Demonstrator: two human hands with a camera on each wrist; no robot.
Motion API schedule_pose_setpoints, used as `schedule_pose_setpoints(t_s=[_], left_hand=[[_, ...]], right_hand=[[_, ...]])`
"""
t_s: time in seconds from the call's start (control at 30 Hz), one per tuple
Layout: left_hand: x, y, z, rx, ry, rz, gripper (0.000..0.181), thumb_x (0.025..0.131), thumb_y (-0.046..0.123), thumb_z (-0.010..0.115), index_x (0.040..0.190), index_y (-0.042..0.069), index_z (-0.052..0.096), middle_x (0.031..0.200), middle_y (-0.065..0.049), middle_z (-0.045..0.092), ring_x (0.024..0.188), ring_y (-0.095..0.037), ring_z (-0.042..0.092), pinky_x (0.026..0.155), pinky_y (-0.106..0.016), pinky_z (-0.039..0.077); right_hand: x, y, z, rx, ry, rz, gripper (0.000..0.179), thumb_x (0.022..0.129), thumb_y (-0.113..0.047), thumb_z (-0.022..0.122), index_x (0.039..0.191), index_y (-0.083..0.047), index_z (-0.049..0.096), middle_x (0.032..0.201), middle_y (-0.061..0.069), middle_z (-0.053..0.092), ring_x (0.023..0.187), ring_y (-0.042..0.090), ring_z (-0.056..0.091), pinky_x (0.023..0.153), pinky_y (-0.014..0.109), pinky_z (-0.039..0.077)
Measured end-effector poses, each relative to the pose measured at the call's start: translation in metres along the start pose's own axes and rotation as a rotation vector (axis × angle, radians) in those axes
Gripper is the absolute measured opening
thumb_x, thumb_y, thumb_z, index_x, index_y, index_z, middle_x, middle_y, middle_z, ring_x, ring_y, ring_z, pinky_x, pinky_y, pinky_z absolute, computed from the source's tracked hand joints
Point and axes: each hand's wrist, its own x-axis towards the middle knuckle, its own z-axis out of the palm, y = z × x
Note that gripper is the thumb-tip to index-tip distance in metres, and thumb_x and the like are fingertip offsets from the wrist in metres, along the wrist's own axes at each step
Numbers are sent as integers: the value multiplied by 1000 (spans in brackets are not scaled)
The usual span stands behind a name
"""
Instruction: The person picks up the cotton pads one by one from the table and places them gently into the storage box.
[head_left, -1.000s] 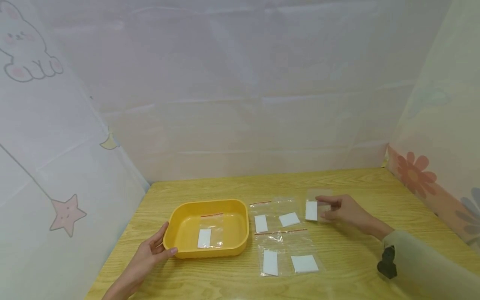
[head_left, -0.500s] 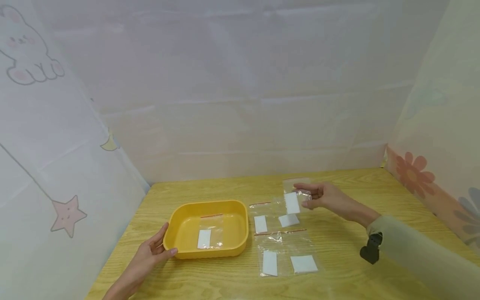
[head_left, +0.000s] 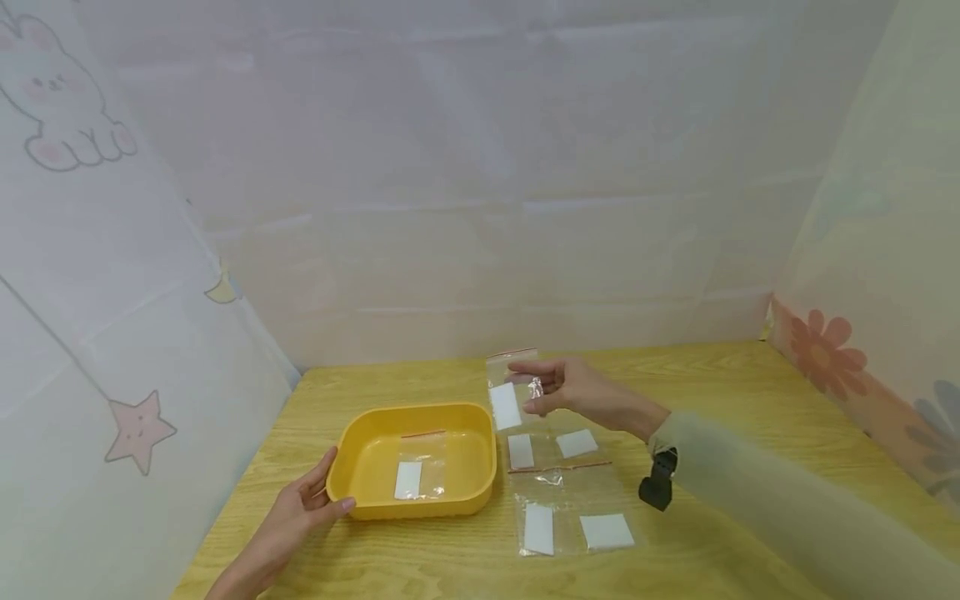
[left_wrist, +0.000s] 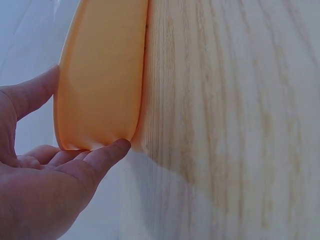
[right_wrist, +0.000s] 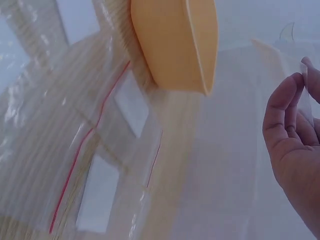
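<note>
My left hand [head_left: 288,521] holds the near left corner of a yellow plastic tray [head_left: 480,496], thumb on the front and fingers along the left side. In the left wrist view, fingers of the left hand [left_wrist: 55,185] touch the tray's wall [left_wrist: 102,75]. Inside the tray lies a clear zip bag [head_left: 432,475] with a white rectangular card. My right hand [head_left: 585,396] pinches another clear zip bag [head_left: 506,406] with a white card, raised just beyond the tray's right rim. In the right wrist view, the right hand [right_wrist: 295,130] pinches the bag's thin film.
Right of the tray, several clear red-striped zip bags [head_left: 566,487] with white cards lie on the wooden table [head_left: 712,500]. Covered walls stand behind and at both sides. A black strap [head_left: 658,479] hangs at the right wrist.
My right hand has carried the pinched zip bag leftward, from right of the other bags to beside the tray's right rim. The left hand and tray have stayed in place.
</note>
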Motion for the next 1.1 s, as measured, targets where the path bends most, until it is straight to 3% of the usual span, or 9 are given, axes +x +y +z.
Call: schedule_pose_setpoints(t_s=[0.17, 0.4, 0.53, 0.67, 0.9, 1.1], left_hand=[[3, -2, 0, -9, -4, 11, 95, 100, 13, 76, 169, 6, 12, 171, -20, 14, 148, -42, 37, 104, -35, 53], [2, 0, 1, -8, -6, 8, 95, 100, 13, 75, 169, 6, 12, 171, -21, 14, 147, -43, 39, 103, -35, 54], [2, 0, 3, -10, -3, 7, 95, 100, 13, 76, 169, 7, 12, 171, -20, 14, 147, -42, 39, 103, -35, 54], [2, -1, 3, -8, -2, 5, 95, 99, 14, 76, 169, 7, 13, 171, -19, 14, 148, -41, 38, 104, -35, 53], [2, -1, 2, 4, -8, 14, 95, 100, 15, 76, 170, 8, 13, 171, -20, 14, 147, -43, 39, 103, -36, 54], [2, -2, 2, -12, -10, 11, 95, 100, 14, 76, 170, 8, 13, 172, -19, 12, 147, -42, 39, 104, -34, 53]], right_hand=[[27, -7, 31, 59, -55, 6, 68, 96, -4, 77, 158, -5, 49, 153, 17, 55, 96, 26, 64, 89, 43, 60], [56, -5, 71, 105, -77, 72, 67, 94, 1, 77, 155, -3, 53, 147, 16, 61, 71, 16, 52, 80, 32, 58], [69, 3, 90, 125, -73, 115, 66, 92, 3, 78, 154, -1, 54, 146, 15, 62, 69, 14, 58, 77, 29, 60], [77, 9, 108, 118, -55, 163, 66, 91, 3, 81, 151, 0, 56, 145, 14, 63, 69, 13, 62, 78, 31, 63], [87, 17, 129, 128, 3, 217, 63, 87, 6, 83, 145, 2, 62, 141, 16, 66, 89, 19, 75, 76, 34, 64], [91, 26, 144, 124, 49, 257, 63, 82, 9, 86, 142, 5, 64, 135, 16, 68, 72, 16, 70, 70, 32, 64]])
